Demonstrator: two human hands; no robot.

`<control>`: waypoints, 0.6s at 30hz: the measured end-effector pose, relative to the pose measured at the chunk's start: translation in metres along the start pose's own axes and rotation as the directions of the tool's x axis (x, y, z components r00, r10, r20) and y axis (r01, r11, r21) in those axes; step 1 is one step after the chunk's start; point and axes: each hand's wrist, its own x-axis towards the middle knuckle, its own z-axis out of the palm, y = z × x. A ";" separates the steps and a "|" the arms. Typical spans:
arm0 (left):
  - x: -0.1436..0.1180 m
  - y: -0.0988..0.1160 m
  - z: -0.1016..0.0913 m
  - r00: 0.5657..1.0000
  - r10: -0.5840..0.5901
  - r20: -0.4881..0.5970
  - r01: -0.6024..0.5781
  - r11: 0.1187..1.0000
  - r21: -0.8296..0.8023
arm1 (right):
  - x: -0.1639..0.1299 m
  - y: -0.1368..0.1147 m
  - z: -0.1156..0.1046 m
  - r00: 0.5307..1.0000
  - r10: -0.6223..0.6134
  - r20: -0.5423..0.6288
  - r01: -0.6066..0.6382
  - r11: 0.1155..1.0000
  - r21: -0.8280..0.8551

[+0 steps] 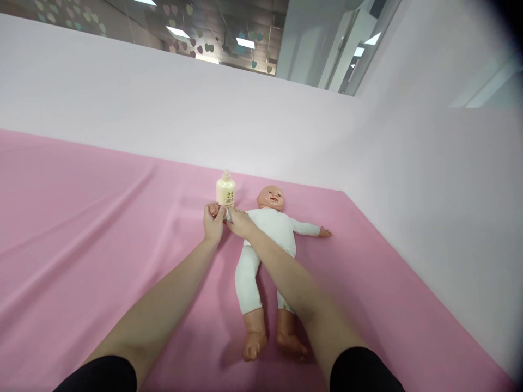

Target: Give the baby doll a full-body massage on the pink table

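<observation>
A baby doll point(272, 228) with a white cloth body lies on its back, head toward the wall. My left hand point(213, 222) is closed around the doll's hand at the end of its outstretched arm on the left. Just beside it, my right hand point(239, 222) grips the white cloth sleeve of the same arm. Close behind both hands stands a cream-coloured pump bottle point(226, 190), upright, its lower part partly hidden by them. My right forearm crosses over the doll's belly and one leg.
A pink sheet point(102, 228) with some creases covers the surface. White walls point(163, 103) rise at the back and on the right. Above the back wall, a window point(229, 32) with heart-shaped stickers shows a lit ceiling.
</observation>
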 end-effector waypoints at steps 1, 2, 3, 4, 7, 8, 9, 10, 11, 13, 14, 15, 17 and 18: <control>0.000 0.000 0.000 1.000 0.002 -0.001 -0.002 1.000 0.004 | 0.000 0.000 0.000 1.000 0.001 -0.001 -0.001 1.000 -0.003; -0.001 0.001 -0.001 1.000 -0.002 -0.006 0.002 1.000 0.003 | 0.001 0.000 0.000 1.000 0.000 -0.003 0.000 1.000 -0.004; -0.001 0.002 -0.001 1.000 -0.009 -0.008 0.009 1.000 -0.003 | 0.001 0.000 0.001 1.000 0.000 -0.003 0.000 1.000 -0.006; -0.001 0.002 -0.001 1.000 -0.014 -0.008 0.014 1.000 -0.008 | 0.001 0.000 0.001 1.000 0.001 0.000 -0.001 1.000 -0.008; -0.001 0.003 -0.002 1.000 0.004 -0.005 -0.004 1.000 0.005 | 0.001 0.001 0.002 1.000 0.001 0.012 0.000 1.000 -0.013; -0.001 0.003 -0.003 1.000 0.017 -0.004 -0.017 1.000 0.013 | 0.001 0.001 0.002 1.000 -0.003 0.014 0.003 1.000 -0.011; -0.001 0.003 -0.003 1.000 0.026 -0.004 -0.026 1.000 0.017 | 0.001 0.001 0.002 1.000 -0.008 0.011 0.008 1.000 -0.006; 0.000 0.002 -0.003 1.000 0.029 -0.007 -0.029 0.999 0.014 | 0.000 0.001 0.002 1.000 -0.015 0.005 0.015 1.000 0.001; 0.000 0.002 -0.003 1.000 0.028 -0.010 -0.027 1.000 0.010 | 0.000 0.001 0.002 1.000 -0.021 0.000 0.021 1.000 0.008; 0.001 0.001 -0.003 1.000 0.009 -0.027 -0.009 1.000 -0.009 | -0.001 0.001 0.002 1.000 -0.028 -0.005 0.028 0.999 0.021; 0.002 0.001 -0.003 0.999 -0.014 -0.031 0.013 1.000 -0.028 | -0.001 0.001 0.001 1.000 -0.030 -0.006 0.030 0.999 0.028; 0.002 0.000 -0.003 0.999 -0.043 -0.029 0.042 0.998 -0.053 | -0.001 0.001 0.001 1.000 -0.031 -0.007 0.031 0.999 0.033; 0.002 0.000 -0.001 0.995 -0.104 -0.007 0.103 0.989 -0.104 | -0.001 0.001 0.000 1.000 -0.027 -0.011 0.027 0.999 0.041; 0.001 0.000 -0.001 0.992 -0.129 0.012 0.130 0.983 -0.128 | -0.001 0.001 0.000 1.000 -0.023 -0.014 0.023 0.999 0.043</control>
